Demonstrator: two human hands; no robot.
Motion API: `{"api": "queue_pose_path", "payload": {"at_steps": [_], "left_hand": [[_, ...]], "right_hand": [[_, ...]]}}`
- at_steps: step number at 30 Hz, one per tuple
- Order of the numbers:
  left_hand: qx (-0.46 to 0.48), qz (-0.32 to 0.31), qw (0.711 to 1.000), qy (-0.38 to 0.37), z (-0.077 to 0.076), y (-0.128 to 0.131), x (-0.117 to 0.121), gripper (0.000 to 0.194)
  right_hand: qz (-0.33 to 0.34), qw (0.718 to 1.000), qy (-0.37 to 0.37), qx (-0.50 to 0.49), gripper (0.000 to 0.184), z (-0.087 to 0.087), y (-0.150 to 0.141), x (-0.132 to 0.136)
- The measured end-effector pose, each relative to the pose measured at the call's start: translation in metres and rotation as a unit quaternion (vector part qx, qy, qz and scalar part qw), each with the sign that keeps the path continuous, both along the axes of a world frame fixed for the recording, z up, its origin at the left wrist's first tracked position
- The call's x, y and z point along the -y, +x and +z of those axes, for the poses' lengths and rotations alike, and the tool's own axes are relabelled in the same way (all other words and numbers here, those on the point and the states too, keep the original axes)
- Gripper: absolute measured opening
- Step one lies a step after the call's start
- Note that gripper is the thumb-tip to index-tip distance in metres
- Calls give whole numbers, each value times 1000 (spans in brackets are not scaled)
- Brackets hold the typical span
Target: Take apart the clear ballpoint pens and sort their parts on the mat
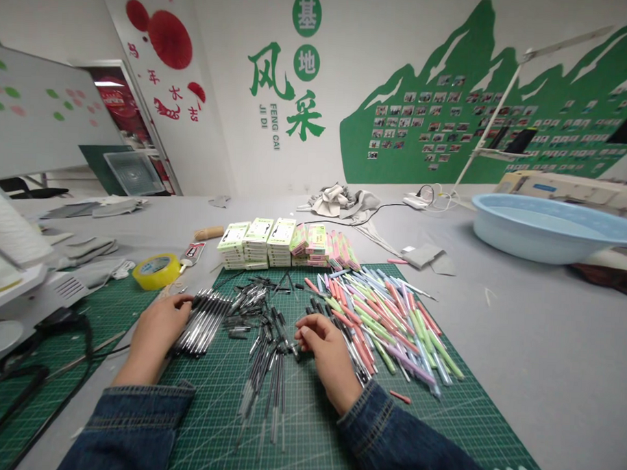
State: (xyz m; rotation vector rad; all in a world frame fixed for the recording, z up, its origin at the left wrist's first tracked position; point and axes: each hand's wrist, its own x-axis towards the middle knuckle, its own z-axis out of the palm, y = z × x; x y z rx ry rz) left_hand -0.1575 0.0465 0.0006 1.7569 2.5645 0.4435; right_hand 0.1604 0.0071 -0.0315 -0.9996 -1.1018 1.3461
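My left hand [159,325] is at the left edge of a row of clear-barrelled pens [205,324], its fingers curled together on the upper end of the outermost pen. My right hand [327,352] hovers over the mat with thumb and fingertips drawn together; whatever they pinch is too small to tell. Just left of those fingertips lie black pen caps [279,323]. Thin pen refills [274,398] fan out below them. Beyond my right hand spreads a heap of pink, green, blue and purple pen barrels [387,313], with black-and-clear pens along its left side.
A green cutting mat [388,443] lies under everything. Small boxes [272,240] are stacked at its far edge. Yellow tape [158,271] sits by a sewing machine [23,300] on the left. A blue basin [545,229] stands at right, cloth [340,200] at the back.
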Motion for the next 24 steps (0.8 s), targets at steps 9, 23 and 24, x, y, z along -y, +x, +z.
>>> {"api": "queue_pose_path", "payload": {"at_steps": [9, 23, 24], "left_hand": [[-4, -76, 995, 65, 22, 39, 10, 30], [7, -210, 969, -132, -10, 135, 36, 10], [-6, -206, 970, -133, -10, 135, 36, 10]], "right_hand": [[-22, 984, 69, 160, 13, -3, 4, 0], [44, 816, 249, 520, 20, 0, 2, 13], [42, 808, 249, 532, 17, -1, 2, 13]]}}
